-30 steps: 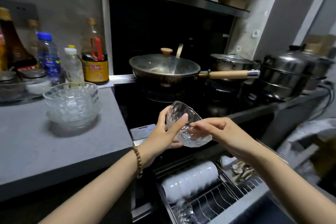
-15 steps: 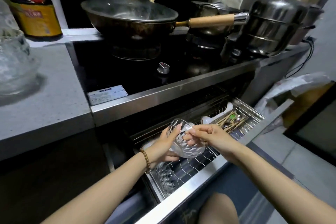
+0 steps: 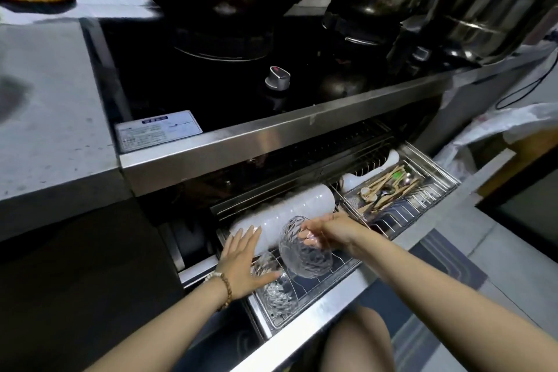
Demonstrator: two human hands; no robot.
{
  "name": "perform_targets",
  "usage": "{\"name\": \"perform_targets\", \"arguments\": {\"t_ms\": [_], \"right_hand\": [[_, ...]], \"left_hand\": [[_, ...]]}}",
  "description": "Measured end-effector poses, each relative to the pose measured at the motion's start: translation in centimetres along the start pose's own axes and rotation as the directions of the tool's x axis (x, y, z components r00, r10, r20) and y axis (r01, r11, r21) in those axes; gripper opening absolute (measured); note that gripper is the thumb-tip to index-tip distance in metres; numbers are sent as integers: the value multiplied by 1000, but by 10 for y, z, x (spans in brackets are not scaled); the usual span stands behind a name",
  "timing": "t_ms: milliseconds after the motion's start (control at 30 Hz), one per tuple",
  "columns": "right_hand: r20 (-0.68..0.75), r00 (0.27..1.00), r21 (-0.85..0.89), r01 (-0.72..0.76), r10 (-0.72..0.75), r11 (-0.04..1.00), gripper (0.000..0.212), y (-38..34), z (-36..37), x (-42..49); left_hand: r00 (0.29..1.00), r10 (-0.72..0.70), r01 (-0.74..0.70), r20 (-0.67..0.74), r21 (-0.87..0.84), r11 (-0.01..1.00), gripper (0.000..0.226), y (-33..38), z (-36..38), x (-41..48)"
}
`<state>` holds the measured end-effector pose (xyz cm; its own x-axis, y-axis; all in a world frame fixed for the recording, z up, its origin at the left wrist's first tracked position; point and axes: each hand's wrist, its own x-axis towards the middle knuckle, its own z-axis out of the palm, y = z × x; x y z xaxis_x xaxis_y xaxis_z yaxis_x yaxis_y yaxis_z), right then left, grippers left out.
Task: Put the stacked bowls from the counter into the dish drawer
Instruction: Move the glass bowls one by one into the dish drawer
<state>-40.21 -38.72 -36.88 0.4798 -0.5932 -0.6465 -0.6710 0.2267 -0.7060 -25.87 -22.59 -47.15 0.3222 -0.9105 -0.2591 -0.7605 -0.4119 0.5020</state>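
head view, change: the glass bowl (image 3: 305, 254), held up level with the stove a second ago and just over the rack half a second ago, is now tipped on edge and lowered into the wire rack (image 3: 314, 281) of the dish drawer (image 3: 356, 296).
head view, left hand (image 3: 243, 263): taken off the bowl; fingers (image 3: 241, 238) spread flat and released, the palm laid against a second glass bowl (image 3: 267, 266) already standing in the rack, apparently to steady it.
head view, right hand (image 3: 335, 234): fingers curled over the bowl's rim, the bowl carried by this hand alone.
head view, bowl location: between the racked bowl on its left and bare wires on its right; just in front of the row of white bowls (image 3: 290, 217). Whether the base is seated on the wires cannot be told.
head view, drawer: pulled open below the stove; cutlery tray (image 3: 389, 187) in the far right section, well apart from the bowl.
head view, tabletop (image 3: 45, 100): only a grey corner in frame; the remaining stack seen there a second ago is now out of view.
meaning for task: judged as the placement step for one bowl, nearly done; release not yet made.
remaining: stack on the tabletop presumably still to be fetched, so the task is judged partway.
risk: glass against glass and wire; a tilted bowl could roll or knock its neighbour if let go before it settles in a slot.
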Motion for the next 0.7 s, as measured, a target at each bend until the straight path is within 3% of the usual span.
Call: {"name": "perform_targets", "arguments": {"t_ms": [167,333,700], "right_hand": [[36,989,-51,-139,141,989,28,7,9,31],[187,943,-63,-270,277,961,20,13,16,46],[323,887,-158,-292,329,943,24,25,29,59]], "left_hand": [[998,-9,17,-62,127,992,124,-2,9,6],[995,-18,31,-96,145,989,126,-1,13,8],[992,-9,29,-123,164,986,127,-4,17,10]]}}
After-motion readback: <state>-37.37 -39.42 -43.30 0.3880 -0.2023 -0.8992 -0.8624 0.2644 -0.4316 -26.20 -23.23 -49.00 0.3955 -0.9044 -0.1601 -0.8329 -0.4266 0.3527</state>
